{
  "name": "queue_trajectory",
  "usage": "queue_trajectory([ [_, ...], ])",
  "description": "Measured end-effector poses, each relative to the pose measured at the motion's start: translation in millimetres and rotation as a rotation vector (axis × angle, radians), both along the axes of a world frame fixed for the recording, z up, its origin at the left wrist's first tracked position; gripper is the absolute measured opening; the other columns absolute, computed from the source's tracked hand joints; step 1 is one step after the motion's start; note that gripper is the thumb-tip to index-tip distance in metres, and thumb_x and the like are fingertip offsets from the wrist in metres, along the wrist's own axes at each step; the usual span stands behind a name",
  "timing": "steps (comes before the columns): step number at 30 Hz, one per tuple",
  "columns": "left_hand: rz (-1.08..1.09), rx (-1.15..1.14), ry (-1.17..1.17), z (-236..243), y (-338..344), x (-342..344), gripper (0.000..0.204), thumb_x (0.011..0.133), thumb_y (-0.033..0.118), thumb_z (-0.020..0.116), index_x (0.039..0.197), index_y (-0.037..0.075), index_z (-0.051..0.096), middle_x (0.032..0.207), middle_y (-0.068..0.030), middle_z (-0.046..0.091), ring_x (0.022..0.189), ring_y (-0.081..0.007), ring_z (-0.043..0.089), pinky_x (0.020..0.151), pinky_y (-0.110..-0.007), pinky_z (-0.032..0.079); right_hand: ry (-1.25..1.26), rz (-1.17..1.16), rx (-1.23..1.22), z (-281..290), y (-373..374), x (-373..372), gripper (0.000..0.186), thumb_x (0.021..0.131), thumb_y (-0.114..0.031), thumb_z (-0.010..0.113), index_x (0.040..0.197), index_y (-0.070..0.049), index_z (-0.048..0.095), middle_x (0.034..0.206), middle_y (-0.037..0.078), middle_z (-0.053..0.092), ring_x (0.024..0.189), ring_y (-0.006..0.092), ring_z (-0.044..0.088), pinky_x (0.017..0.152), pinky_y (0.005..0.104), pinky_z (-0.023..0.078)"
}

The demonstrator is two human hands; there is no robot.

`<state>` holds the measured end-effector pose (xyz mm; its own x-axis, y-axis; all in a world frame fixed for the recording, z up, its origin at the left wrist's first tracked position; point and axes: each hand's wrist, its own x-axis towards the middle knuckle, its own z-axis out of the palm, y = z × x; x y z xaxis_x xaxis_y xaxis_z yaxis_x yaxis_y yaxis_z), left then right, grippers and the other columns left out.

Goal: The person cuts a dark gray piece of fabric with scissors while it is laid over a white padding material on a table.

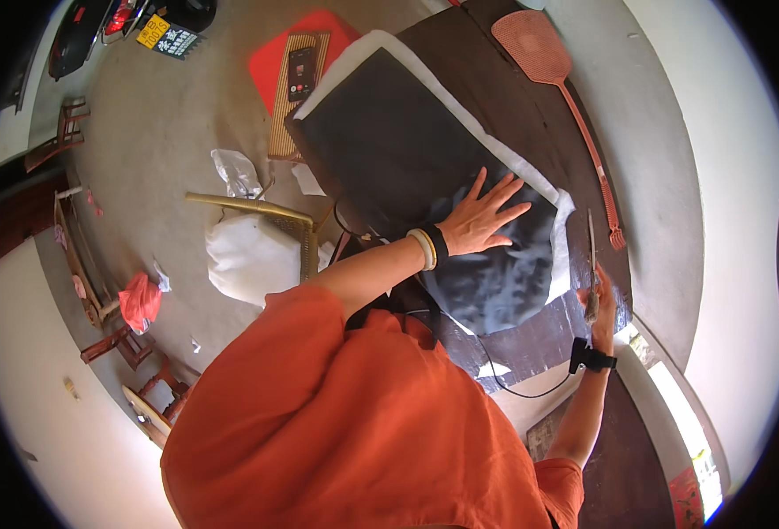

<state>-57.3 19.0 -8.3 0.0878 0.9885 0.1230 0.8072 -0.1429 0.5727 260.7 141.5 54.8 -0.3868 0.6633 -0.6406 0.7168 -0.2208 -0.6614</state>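
My left hand (482, 220) lies open, fingers spread, on a sheet of black material (385, 132) resting on the dark wooden table (606, 137). White material (559, 282) shows around the sheet's edges. The lower part of the black sheet looks glossy and wrinkled. My right hand (603, 309), at the table's right side, grips a long, thin-bladed tool (591, 242) with its blade pointing away from me, beside the white edge. A black device is strapped to my right wrist, with a cable (531, 393) running from it.
An orange fly swatter (535, 44) lies along the table's right edge, by a wall. Left of the table are a phone (301, 75) on a slatted board, a red stool (270, 55), a chair piled with white material (248, 260) and plastic (235, 172). Wooden furniture and a scooter stand farther left.
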Motion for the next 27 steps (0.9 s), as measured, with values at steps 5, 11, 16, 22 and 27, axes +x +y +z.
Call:
queue_trajectory([
  [5, 0.225, 0.157, -0.215, 22, -19, -51, 0.038, 0.076, 0.018, 0.066, 0.112, 0.013, 0.057, 0.120, -0.0102, 0.049, 0.116, -0.0293, 0.045, 0.100, -0.053, 0.026, 0.087, -0.272, 0.117, 45, -72, -26, 0.055, 0.083, -0.016, 0.062, 0.133, -0.008, 0.040, 0.069, -0.005, 0.044, 0.059, 0.0042, 0.043, 0.054, 0.0180, 0.036],
  [11, 0.610, 0.239, -0.110, 17, -62, -189, 0.033, 0.080, 0.014, 0.059, 0.113, 0.010, 0.055, 0.112, -0.0145, 0.051, 0.108, -0.0324, 0.047, 0.092, -0.041, 0.036, 0.214, -0.381, -0.115, 59, -183, -79, 0.055, 0.081, -0.017, 0.060, 0.132, -0.008, 0.040, 0.072, -0.003, 0.049, 0.061, 0.0059, 0.046, 0.053, 0.0200, 0.035],
  [16, 0.656, -0.038, -0.413, -9, -69, -287, 0.040, 0.083, 0.020, 0.062, 0.117, 0.003, 0.052, 0.103, -0.0156, 0.056, 0.097, -0.0287, 0.054, 0.086, -0.036, 0.042, 0.133, -0.534, -0.294, 51, -256, -163, 0.063, 0.075, -0.008, 0.069, 0.132, -0.007, 0.042, 0.068, -0.004, 0.045, 0.061, 0.0043, 0.044, 0.053, 0.0197, 0.034],
  [22, 0.545, -0.317, -0.587, -40, -70, -334, 0.060, 0.080, 0.030, 0.068, 0.124, -0.003, 0.044, 0.108, -0.0171, 0.056, 0.096, -0.0234, 0.057, 0.083, -0.032, 0.045, 0.238, -1.139, 0.173, -1, -297, -198, 0.065, 0.078, -0.011, 0.071, 0.134, -0.009, 0.038, 0.063, -0.007, 0.045, 0.055, 0.0014, 0.042, 0.049, 0.0169, 0.032],
  [27, 0.474, -0.452, -0.368, -41, -62, -347, 0.073, 0.074, 0.040, 0.072, 0.125, -0.003, 0.043, 0.116, -0.0178, 0.046, 0.098, -0.0257, 0.053, 0.085, -0.033, 0.044, -0.086, -1.408, 0.517, -49, -278, -148, 0.075, 0.078, -0.010, 0.070, 0.139, -0.008, 0.026, 0.081, 0.002, 0.061, 0.066, 0.0073, 0.053, 0.056, 0.0201, 0.042],
])
